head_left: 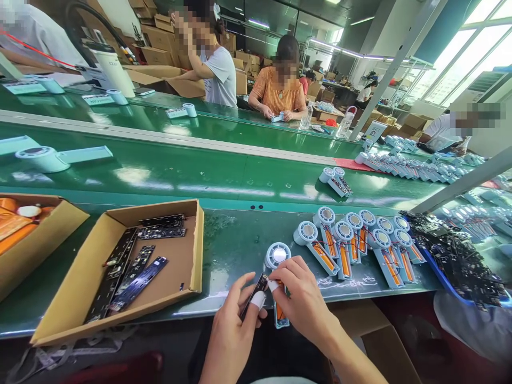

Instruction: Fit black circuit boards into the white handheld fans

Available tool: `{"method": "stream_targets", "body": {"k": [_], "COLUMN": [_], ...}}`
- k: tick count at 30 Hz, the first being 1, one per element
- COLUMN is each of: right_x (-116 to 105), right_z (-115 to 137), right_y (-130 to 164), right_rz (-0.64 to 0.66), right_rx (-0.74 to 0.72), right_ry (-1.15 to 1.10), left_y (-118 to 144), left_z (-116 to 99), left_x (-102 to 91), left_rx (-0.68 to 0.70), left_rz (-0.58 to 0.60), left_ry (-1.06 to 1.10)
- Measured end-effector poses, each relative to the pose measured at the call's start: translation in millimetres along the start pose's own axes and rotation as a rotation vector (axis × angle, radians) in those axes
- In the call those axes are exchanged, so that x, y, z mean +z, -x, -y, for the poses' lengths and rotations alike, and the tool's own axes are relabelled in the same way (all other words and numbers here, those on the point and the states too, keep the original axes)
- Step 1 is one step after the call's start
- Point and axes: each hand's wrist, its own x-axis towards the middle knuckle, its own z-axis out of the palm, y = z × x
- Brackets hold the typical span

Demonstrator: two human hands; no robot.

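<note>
My left hand (234, 325) grips a narrow black circuit board (261, 281) between thumb and fingers, the board tilted upward. At the board's upper end, my right hand (302, 293) pinches with thumb and forefinger; what lies between those fingertips is too small to make out. White covers wrap fingertips on both hands. Just behind and below them lies a light-blue handheld fan body (277, 253) with a round head, its handle partly hidden by my right hand. To the right rest several similar fan bodies (344, 230) with orange batteries and red wires in their handles.
On the left, a cardboard tray (196, 240) holds several circuit boards (140, 282), beside a box of orange parts (14, 229). A blue bin (444, 274) heaped with black boards stands at right. Beyond runs a green conveyor (240, 178) carrying fan bodies; people work across it.
</note>
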Motion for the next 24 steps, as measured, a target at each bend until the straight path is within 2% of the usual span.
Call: {"method": "stream_targets", "body": {"k": [3, 6, 9, 15, 18, 24], "right_x": [1, 1, -1, -12, -15, -8], "right_z": [8, 17, 15, -10, -13, -5], "right_y": [2, 2, -2, -10, -9, -9], "right_rz": [-0.013, 0.005, 0.047, 0.146, 0.197, 0.137], "right_rx": [0.001, -0.047, -0.084, -0.026, -0.044, -0.011], "right_ry": [0.126, 0.240, 0.207, -0.111, -0.138, -0.128], "left_y": [1, 4, 3, -13, -18, -22], "left_z": [0, 0, 0, -7, -13, -14], "left_x": [-2.6, -3.8, -7.2, -22.5, -28.0, -31.8], "left_rx": [0.089, 0.269, 0.388, 0.351, 0.340, 0.335], "left_rz": [0.018, -0.060, -0.105, 0.068, 0.136, 0.199], "left_ry": [-0.122, -0.264, -0.321, -0.289, -0.272, -0.270]}}
